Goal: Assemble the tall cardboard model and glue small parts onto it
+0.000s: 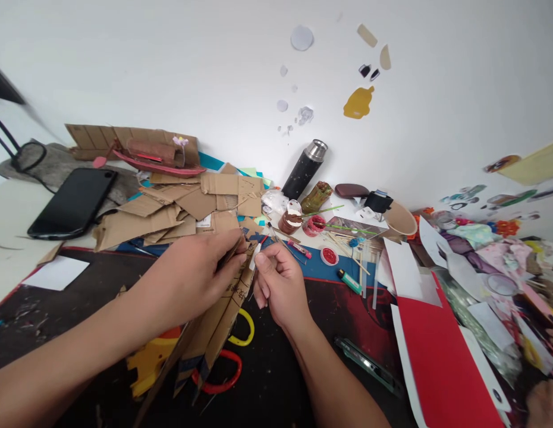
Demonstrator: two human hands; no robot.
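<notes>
Near the middle, my left hand (214, 267) is closed on the upper end of a long folded cardboard strip (223, 309), which slants down toward me. My right hand (279, 279) pinches a small white tube-like thing (255, 255) against the strip's right edge, near the left fingertips. Its tip is partly hidden, so its kind is unclear. Under the strip lie scissors (218, 383) with one red and one yellow handle loop. A yellow-orange plastic tool (151, 362) shows partly below my left forearm.
Cut cardboard (169, 208) is heaped behind my left hand, with a model boat (156, 154) beyond. A phone (71, 202) lies left. Paint jars (314, 224) and a black flask (305, 169) stand ahead. Right are a utility knife (370, 365), red sheet (446, 356) and another person's hand (544, 401).
</notes>
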